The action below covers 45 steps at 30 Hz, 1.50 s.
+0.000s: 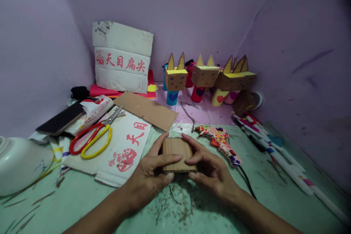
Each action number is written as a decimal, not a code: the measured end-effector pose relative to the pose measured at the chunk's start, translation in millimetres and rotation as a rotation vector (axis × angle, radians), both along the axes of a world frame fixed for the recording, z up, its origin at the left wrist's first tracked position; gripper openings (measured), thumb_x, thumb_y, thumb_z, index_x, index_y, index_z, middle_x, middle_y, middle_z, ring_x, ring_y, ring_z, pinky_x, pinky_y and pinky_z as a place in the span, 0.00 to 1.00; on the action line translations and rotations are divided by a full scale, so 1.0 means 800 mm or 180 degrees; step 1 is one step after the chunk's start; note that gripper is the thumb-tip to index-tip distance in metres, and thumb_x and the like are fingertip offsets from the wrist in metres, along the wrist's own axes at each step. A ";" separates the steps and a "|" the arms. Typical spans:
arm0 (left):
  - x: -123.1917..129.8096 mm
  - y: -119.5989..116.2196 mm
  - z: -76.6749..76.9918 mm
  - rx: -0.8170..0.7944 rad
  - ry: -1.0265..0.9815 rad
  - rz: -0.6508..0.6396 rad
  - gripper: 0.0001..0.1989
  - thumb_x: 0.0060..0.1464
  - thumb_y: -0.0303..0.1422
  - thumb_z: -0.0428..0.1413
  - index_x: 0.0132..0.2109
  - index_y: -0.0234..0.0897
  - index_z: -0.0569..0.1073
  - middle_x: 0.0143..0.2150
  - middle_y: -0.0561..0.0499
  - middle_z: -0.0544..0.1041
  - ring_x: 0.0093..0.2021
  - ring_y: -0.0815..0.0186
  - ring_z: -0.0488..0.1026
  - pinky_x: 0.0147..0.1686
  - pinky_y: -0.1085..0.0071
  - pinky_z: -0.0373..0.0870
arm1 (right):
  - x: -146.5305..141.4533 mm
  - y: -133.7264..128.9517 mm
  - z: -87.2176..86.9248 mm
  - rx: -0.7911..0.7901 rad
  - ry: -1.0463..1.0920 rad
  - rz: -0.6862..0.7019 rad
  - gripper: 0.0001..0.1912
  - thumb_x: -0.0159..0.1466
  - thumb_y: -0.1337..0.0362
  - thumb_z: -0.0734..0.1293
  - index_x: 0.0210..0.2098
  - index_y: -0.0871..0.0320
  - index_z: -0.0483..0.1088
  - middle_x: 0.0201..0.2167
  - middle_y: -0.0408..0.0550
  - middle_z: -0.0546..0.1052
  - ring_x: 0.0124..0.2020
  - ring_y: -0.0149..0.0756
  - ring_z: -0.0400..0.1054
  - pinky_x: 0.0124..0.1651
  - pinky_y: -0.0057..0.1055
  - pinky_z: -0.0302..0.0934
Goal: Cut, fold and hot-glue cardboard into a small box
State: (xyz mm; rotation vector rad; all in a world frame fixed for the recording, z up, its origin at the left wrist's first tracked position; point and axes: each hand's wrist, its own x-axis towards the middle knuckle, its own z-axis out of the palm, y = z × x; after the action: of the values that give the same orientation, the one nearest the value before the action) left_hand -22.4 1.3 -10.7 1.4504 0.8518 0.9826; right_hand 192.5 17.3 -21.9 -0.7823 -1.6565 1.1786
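Note:
Between my two hands is a small folded piece of brown corrugated cardboard (177, 148), box-like, held a little above the green tabletop. My left hand (153, 166) grips its left side, with the thumb at the near lower edge and a finger across the top. On the right side, my right hand (210, 164) holds it in a similar way, thumb below and fingers over the corner. Its underside and inside are hidden. A glue gun (219, 140) with a flowery colourful body lies just beyond my right hand. Bits of dry scrap litter the table below the cardboard.
Red-and-yellow scissors (95, 137) rest on white printed cardboard (120, 153) at left, near a dark phone (61, 117) and a white jar (23, 162). Several box-headed paper-tube figures (172, 97) stand at the back. Pens (282, 157) lie along the right, and the glue gun's cord (246, 181) runs nearby.

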 end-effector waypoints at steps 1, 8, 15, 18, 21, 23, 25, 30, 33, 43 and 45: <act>0.000 0.000 -0.001 0.0008 -0.0017 -0.0010 0.15 0.54 0.35 0.59 0.49 0.55 0.76 0.72 0.59 0.43 0.68 0.51 0.50 0.62 0.49 0.53 | 0.000 0.000 0.000 -0.0021 0.0021 0.0007 0.07 0.56 0.64 0.73 0.35 0.53 0.74 0.64 0.55 0.63 0.65 0.51 0.54 0.63 0.53 0.50; 0.000 0.001 -0.002 0.0044 -0.0042 0.0034 0.16 0.53 0.33 0.59 0.49 0.54 0.77 0.71 0.58 0.44 0.68 0.51 0.49 0.63 0.50 0.52 | -0.001 0.000 0.000 -0.0060 0.0080 0.0062 0.07 0.56 0.63 0.73 0.36 0.52 0.74 0.65 0.52 0.62 0.65 0.50 0.54 0.63 0.53 0.49; 0.001 0.001 0.001 0.0086 0.0040 0.0074 0.16 0.52 0.32 0.60 0.48 0.54 0.77 0.71 0.57 0.47 0.68 0.51 0.48 0.64 0.50 0.50 | 0.001 0.001 -0.001 0.0046 -0.0011 0.0060 0.07 0.57 0.64 0.72 0.36 0.51 0.74 0.65 0.51 0.62 0.65 0.51 0.54 0.63 0.53 0.49; 0.000 0.002 -0.001 0.0105 0.0017 0.0071 0.16 0.52 0.33 0.60 0.48 0.54 0.77 0.71 0.58 0.47 0.68 0.50 0.47 0.64 0.50 0.50 | 0.001 0.001 -0.001 0.0004 0.0007 0.0072 0.07 0.57 0.65 0.72 0.36 0.51 0.74 0.65 0.51 0.62 0.65 0.51 0.54 0.63 0.52 0.48; 0.000 0.002 -0.003 0.0095 0.0006 0.0050 0.17 0.51 0.32 0.60 0.48 0.54 0.77 0.71 0.58 0.47 0.69 0.50 0.47 0.64 0.50 0.50 | 0.001 0.000 -0.001 -0.0044 0.0035 0.0101 0.07 0.57 0.65 0.72 0.36 0.51 0.74 0.65 0.50 0.62 0.66 0.51 0.53 0.63 0.52 0.47; -0.001 0.002 -0.004 0.0091 -0.0005 0.0050 0.17 0.51 0.32 0.60 0.48 0.54 0.77 0.71 0.58 0.46 0.69 0.49 0.46 0.64 0.50 0.51 | 0.001 0.000 -0.001 -0.0078 0.0047 0.0120 0.07 0.57 0.66 0.72 0.36 0.50 0.74 0.65 0.50 0.61 0.66 0.50 0.52 0.63 0.51 0.47; -0.001 0.003 -0.005 0.0103 -0.0007 0.0059 0.17 0.51 0.32 0.60 0.48 0.54 0.77 0.71 0.58 0.46 0.69 0.49 0.46 0.63 0.50 0.51 | 0.001 0.000 -0.002 -0.0105 0.0056 0.0139 0.08 0.57 0.66 0.72 0.36 0.50 0.74 0.66 0.49 0.60 0.66 0.50 0.52 0.63 0.51 0.46; 0.001 0.003 -0.004 0.0059 -0.0087 0.0054 0.17 0.51 0.31 0.59 0.48 0.54 0.77 0.71 0.58 0.46 0.68 0.50 0.48 0.63 0.51 0.52 | 0.001 -0.001 -0.003 -0.0111 0.0054 0.0133 0.08 0.57 0.66 0.72 0.36 0.49 0.74 0.65 0.48 0.61 0.66 0.49 0.52 0.64 0.51 0.45; 0.001 0.003 -0.004 0.0059 -0.0095 0.0070 0.17 0.51 0.31 0.60 0.48 0.54 0.78 0.71 0.58 0.46 0.68 0.50 0.47 0.63 0.52 0.52 | 0.002 -0.001 -0.001 -0.0098 0.0044 0.0129 0.08 0.57 0.66 0.72 0.36 0.49 0.74 0.65 0.48 0.61 0.66 0.49 0.51 0.64 0.51 0.45; 0.001 0.003 -0.002 -0.0031 -0.0093 0.0028 0.18 0.51 0.30 0.59 0.48 0.54 0.78 0.71 0.58 0.45 0.68 0.50 0.48 0.63 0.52 0.51 | 0.001 0.000 -0.001 -0.0070 0.0065 0.0119 0.08 0.57 0.67 0.72 0.36 0.50 0.74 0.65 0.49 0.61 0.66 0.49 0.52 0.63 0.50 0.47; 0.001 0.002 -0.002 -0.0019 -0.0091 0.0051 0.17 0.51 0.30 0.59 0.48 0.54 0.78 0.71 0.58 0.45 0.68 0.50 0.48 0.63 0.51 0.51 | 0.001 0.000 -0.001 -0.0068 0.0063 0.0124 0.08 0.57 0.66 0.72 0.36 0.50 0.74 0.65 0.49 0.61 0.66 0.49 0.52 0.63 0.50 0.46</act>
State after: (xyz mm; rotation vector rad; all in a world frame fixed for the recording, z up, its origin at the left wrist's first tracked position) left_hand -21.6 3.1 -12.6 1.4233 0.8459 1.0099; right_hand 193.6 17.3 -23.0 -0.7522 -1.6519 1.2294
